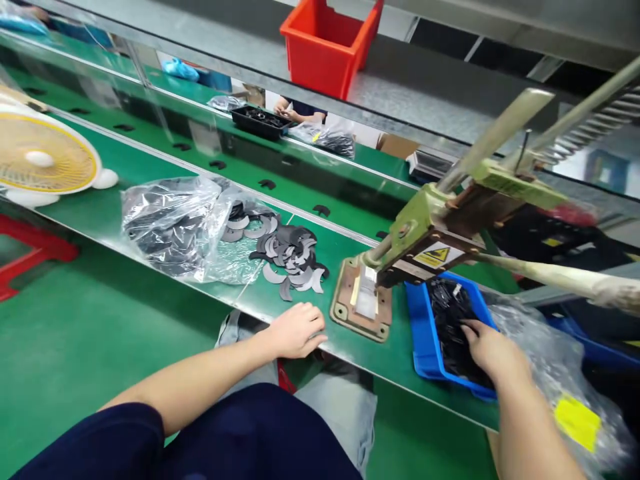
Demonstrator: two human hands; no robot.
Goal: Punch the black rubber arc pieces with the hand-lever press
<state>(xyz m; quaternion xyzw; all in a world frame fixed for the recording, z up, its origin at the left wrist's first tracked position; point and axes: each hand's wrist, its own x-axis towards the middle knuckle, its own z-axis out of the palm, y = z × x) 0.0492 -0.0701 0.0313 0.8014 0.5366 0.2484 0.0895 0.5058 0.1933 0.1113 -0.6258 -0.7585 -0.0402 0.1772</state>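
Note:
My left hand (299, 330) rests at the table's front edge, fingers loosely curled together and nothing showing in them. Just beyond it lies a loose pile of grey and black crescent-shaped pieces (293, 257). My right hand (493, 347) reaches into a blue bin (423, 353) of small black parts (453, 320). Its fingers are drawn together at the parts; what they pinch is hidden. Between my hands stands a green hand press (415, 223), its base plate (360, 323) holding a pale block (367, 297) under the press head.
A clear plastic bag (173, 227) of dark pieces lies left of the pile, near a fan (43, 153). Black pieces sit spaced along the green conveyor (295, 183). The press lever (555, 270) extends over the blue bin. A red bin (320, 63) stands on the shelf above.

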